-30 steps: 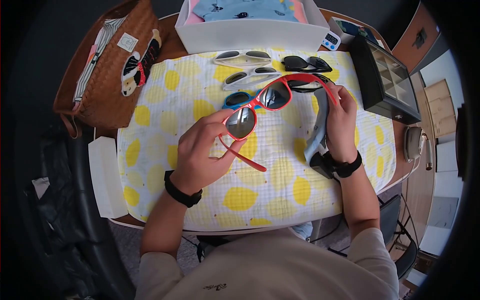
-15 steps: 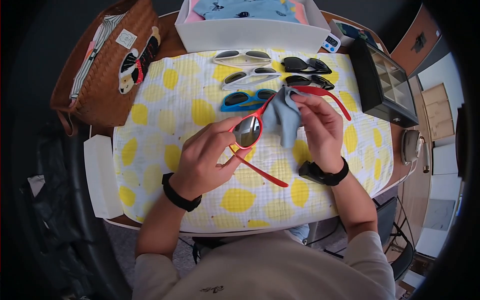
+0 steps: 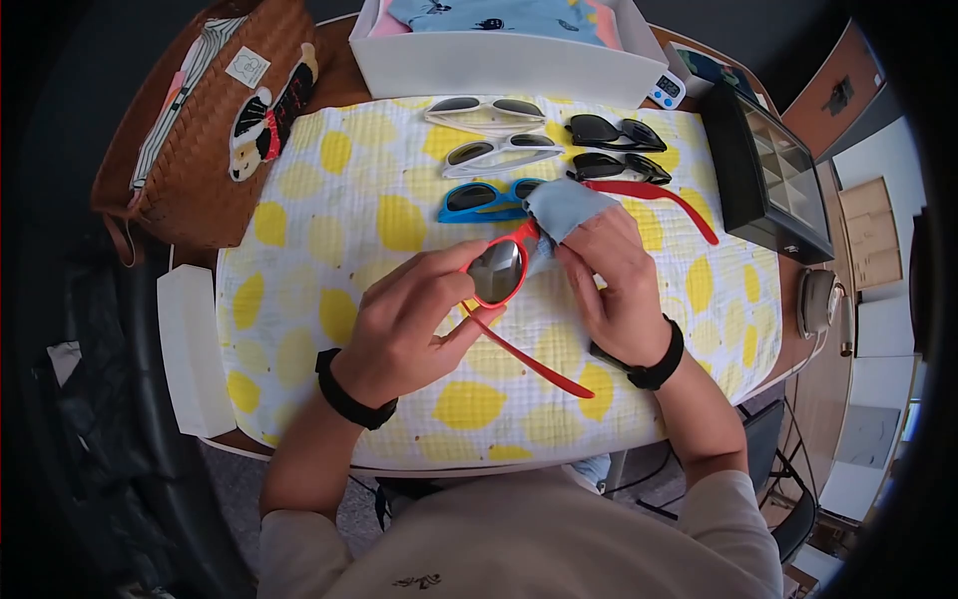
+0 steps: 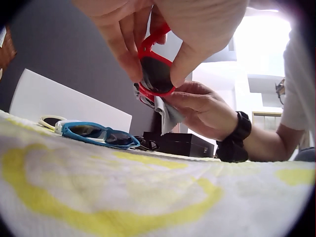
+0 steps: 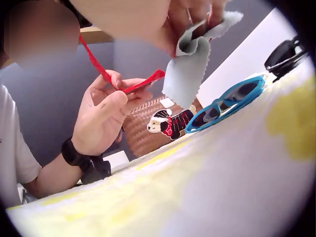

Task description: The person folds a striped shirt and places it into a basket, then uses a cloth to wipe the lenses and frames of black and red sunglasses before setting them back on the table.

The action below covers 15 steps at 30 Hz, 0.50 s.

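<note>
Red sunglasses [image 3: 498, 272] are held above the lemon-print cloth [image 3: 469, 401], temples unfolded. My left hand [image 3: 407, 317] pinches their left lens rim between thumb and fingers. A light blue-grey wiping cloth [image 3: 569, 208] with zigzag edges is in my right hand [image 3: 611, 285], wrapped over the other lens and hiding it. In the right wrist view the wiping cloth [image 5: 186, 81] hangs folded from the right fingers. From the left wrist view, the near dark lens [image 4: 157, 74] sits between my left thumb and fingers. Blue sunglasses [image 3: 486, 200] lie on the lemon-print cloth just beyond.
Two white-framed sunglasses [image 3: 502, 154] and two black sunglasses [image 3: 617, 132] lie at the back. Behind stands a white box [image 3: 504, 68] of folded fabric. A woven bag [image 3: 215, 150] is left, above a white box [image 3: 192, 349]; a black compartment case [image 3: 768, 180] is right.
My right hand has brought the wiping cloth from beside the right temple onto the far lens, moving left and toward me. The red sunglasses have lowered slightly and turned; my left hand keeps its grip.
</note>
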Each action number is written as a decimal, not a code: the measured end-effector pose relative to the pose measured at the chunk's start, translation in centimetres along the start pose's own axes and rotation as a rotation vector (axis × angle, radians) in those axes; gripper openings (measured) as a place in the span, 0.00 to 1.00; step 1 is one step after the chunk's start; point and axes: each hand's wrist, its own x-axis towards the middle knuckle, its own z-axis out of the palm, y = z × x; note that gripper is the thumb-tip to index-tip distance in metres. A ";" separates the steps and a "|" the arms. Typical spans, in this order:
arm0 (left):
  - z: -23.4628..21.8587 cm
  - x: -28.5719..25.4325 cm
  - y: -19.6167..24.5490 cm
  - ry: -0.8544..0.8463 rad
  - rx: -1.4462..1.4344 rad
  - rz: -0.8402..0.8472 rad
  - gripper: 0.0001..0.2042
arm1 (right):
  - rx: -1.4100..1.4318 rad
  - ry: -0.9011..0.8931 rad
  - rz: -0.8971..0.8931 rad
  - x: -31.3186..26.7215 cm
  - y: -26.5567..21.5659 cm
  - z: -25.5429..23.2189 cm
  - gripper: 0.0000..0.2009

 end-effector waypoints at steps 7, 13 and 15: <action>-0.1 -0.1 -0.4 0.045 -0.008 -0.040 0.23 | -0.061 -0.042 -0.019 0.6 -1.1 0.2 0.20; -0.3 0.2 0.0 0.013 -0.036 -0.005 0.26 | -0.174 -0.040 -0.118 0.1 0.2 -0.2 0.19; -0.5 0.0 0.1 -0.004 -0.081 -0.030 0.28 | -0.216 -0.022 -0.176 0.4 0.1 -0.4 0.17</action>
